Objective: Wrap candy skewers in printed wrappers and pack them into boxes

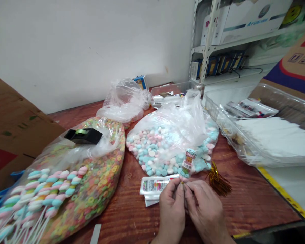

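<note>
My left hand and my right hand meet at the front of the wooden table, their fingertips pinching the neck of a small printed candy tube. The tube stands upright above my fingers, and a thin gold twist tie shows at its neck. A bundle of gold twist ties lies just beyond my right hand. Next to my left hand is a stack of printed white packets. Behind the tube lies a clear bag of pastel blue and pink candies.
On the left are a large bag of coloured cereal rings, pastel marshmallow twists on sticks and a black tape dispenser. A clear plastic tray holding white sheets stands right. Cardboard rises at left; shelving stands behind.
</note>
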Available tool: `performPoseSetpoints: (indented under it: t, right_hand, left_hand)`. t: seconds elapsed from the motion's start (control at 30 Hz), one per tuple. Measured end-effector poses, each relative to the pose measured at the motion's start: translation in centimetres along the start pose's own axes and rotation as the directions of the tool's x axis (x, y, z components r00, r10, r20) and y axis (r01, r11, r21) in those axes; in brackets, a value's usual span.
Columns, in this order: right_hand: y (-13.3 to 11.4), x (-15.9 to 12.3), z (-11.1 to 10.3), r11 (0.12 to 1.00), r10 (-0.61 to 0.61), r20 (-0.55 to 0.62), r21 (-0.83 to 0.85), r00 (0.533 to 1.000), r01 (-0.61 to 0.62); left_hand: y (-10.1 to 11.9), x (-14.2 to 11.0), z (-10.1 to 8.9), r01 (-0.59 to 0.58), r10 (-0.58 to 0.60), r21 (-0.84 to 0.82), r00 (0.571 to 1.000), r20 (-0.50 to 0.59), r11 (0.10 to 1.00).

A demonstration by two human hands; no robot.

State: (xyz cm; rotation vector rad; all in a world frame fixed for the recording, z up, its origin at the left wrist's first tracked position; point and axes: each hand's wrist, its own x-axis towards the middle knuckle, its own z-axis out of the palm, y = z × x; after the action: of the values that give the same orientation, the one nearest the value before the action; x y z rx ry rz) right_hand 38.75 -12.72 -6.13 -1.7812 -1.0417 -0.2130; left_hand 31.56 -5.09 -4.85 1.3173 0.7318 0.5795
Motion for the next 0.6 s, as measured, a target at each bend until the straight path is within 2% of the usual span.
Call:
performPoseSetpoints:
  t: [0.07,0.13,0.2,0.3,0.37,0.4,0.47,0.53,0.6]
  right_hand:
    - [0.1,0.3,-0.1,0.997,0.054,0.008,0.053,0.999,-0.054]
    - [0.0,0.5,-0.5,0.970,0.159,0.053,0.176,0.986,-0.166]
    - [-0.2,0.6,-1.0,0.904,0.257,0.146,0.313,0.955,-0.291]
    - [-0.8,0.4,-1.9,0.744,0.344,0.373,0.452,0.862,-0.492]
    - [-1.1,0.3,-2.4,0.607,0.359,0.506,0.512,0.784,-0.608]
    - [-1.1,0.3,-2.6,0.541,0.357,0.546,0.540,0.758,-0.644]
    - [-0.9,0.5,-2.9,0.443,0.365,0.561,0.598,0.743,-0.668]
    - [-0.5,0.8,-3.1,0.385,0.413,0.535,0.630,0.737,-0.674]
    - [-0.1,1.0,-3.5,0.298,0.449,0.566,0.635,0.692,-0.713]
  left_hand:
    - [0.4,0.2,0.0,0.022,-0.019,-0.079,0.999,0.040,0.997]
    - [0.9,0.4,0.0,0.034,-0.015,-0.134,0.990,0.143,0.990]
    - [1.5,0.6,-0.3,0.042,0.006,-0.178,0.965,0.262,0.983]
    - [2.2,1.1,-1.3,0.008,0.061,-0.203,0.941,0.332,0.979]
    - [2.6,1.4,-2.2,-0.095,0.123,-0.092,0.917,0.379,0.991]
    - [2.6,1.6,-2.7,-0.183,0.159,0.013,0.889,0.429,0.983]
    - [2.6,2.0,-3.5,-0.425,0.243,0.245,0.808,0.536,0.871]
    - [2.3,2.1,-4.0,-0.634,0.347,0.403,0.733,0.586,0.659]
    - [2.0,1.9,-4.0,-0.721,0.442,0.495,0.691,0.572,0.485]
